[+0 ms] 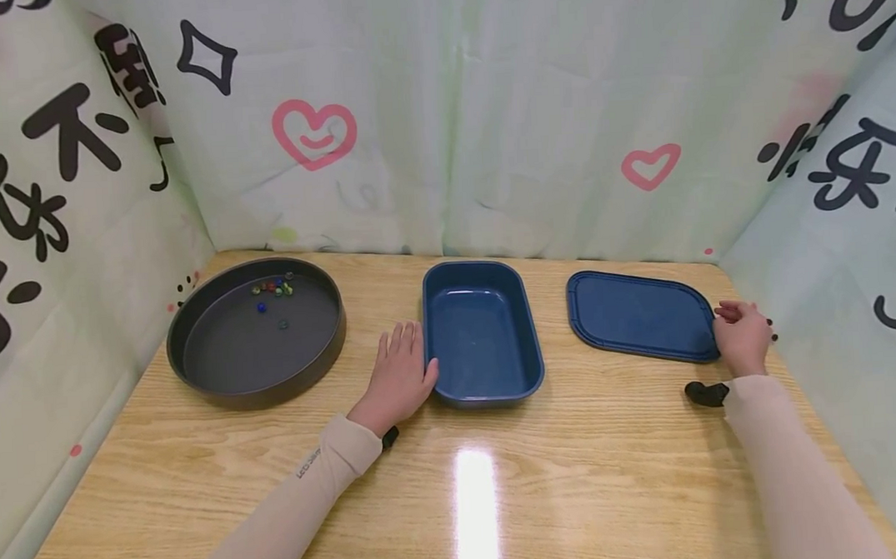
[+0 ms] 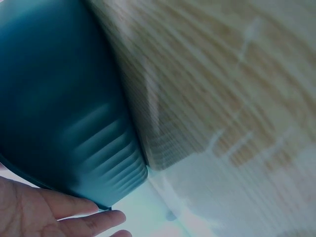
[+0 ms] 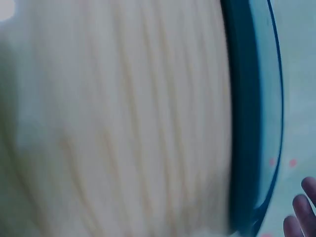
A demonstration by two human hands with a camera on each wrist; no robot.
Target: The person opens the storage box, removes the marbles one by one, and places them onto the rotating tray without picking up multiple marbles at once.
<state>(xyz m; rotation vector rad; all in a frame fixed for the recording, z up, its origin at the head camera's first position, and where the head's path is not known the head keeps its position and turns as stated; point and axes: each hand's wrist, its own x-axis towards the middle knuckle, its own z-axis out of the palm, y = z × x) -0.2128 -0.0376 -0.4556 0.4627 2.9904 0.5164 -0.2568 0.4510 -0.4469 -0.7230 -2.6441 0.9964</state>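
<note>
A deep blue rectangular container [image 1: 484, 336] stands at the middle of the table. My left hand [image 1: 399, 373] lies along its left side, fingers straight, with the thumb near the rim; the left wrist view shows those fingers [image 2: 84, 219] by the container's wall [image 2: 94, 128]. To the right lies a flat blue lid [image 1: 641, 314] with rounded corners. My right hand [image 1: 743, 337] is at the lid's right end, its fingers loosely bent. In the right wrist view those fingers [image 3: 303, 210] appear apart from the blue rim [image 3: 245, 118], holding nothing visible.
A round dark pan [image 1: 252, 355] on the left contains several small coloured glass marbles [image 1: 274, 287]. Printed curtains [image 1: 441, 121] enclose the back and sides of the wooden table [image 1: 576, 466]. A black strap piece [image 1: 707, 394] hangs by the right wrist.
</note>
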